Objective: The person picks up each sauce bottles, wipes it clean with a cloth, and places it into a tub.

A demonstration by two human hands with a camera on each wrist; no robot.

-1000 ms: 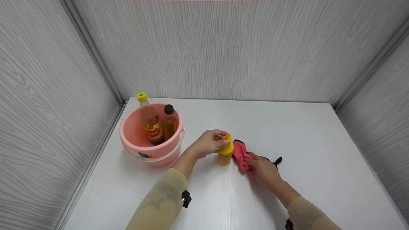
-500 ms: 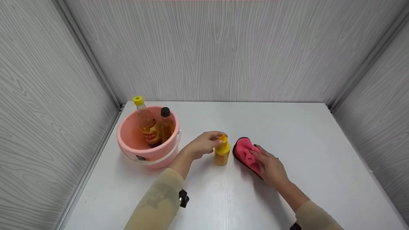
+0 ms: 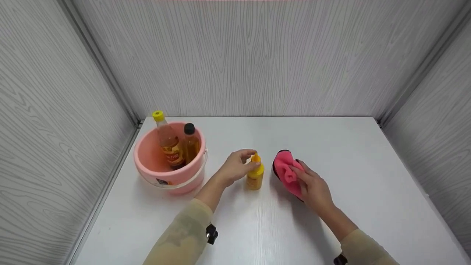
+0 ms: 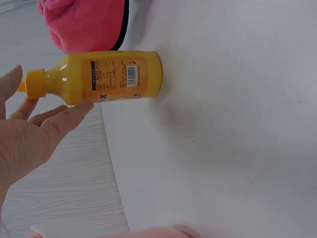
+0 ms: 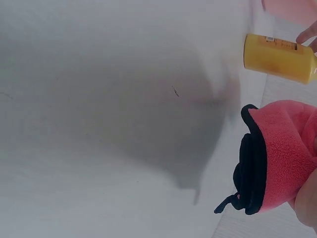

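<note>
1. Head view: a white table (image 3: pixel 279 228) is boxed in by grey wood-grain walls on three sides. One small yellow bottle (image 3: pixel 254 177) stands upright near the middle. The left hand (image 3: pixel 235 168) touches its cap, thumb and fingers curled around the top. Just to the bottle's right, apart from it, lies one pink cloth with a dark edge (image 3: pixel 287 172); the right hand (image 3: pixel 314 187) grips its near side, fingers curled into the fabric. One pink bucket (image 3: pixel 167 176) sits by the left wall and holds two bottles, one with a yellow cap (image 3: pixel 167 141) and one with a black cap (image 3: pixel 191 143). Bare tabletop spreads behind the bottle, to the right of the cloth, and in front of both hands.

2. Left wrist view: the yellow bottle (image 4: pixel 106 77) fills the upper left, its label facing the camera. The left hand (image 4: pixel 29 139) has loosely spread fingers beside its neck; whether they press it I cannot tell here. The pink cloth (image 4: pixel 84 22) shows just beyond the bottle.

3. Right wrist view: the pink cloth (image 5: pixel 282 153) bunches at the right edge, with a sliver of the right hand (image 5: pixel 307 208) on it. The yellow bottle (image 5: pixel 277 57) stands nearby, a strip of table between them.
</note>
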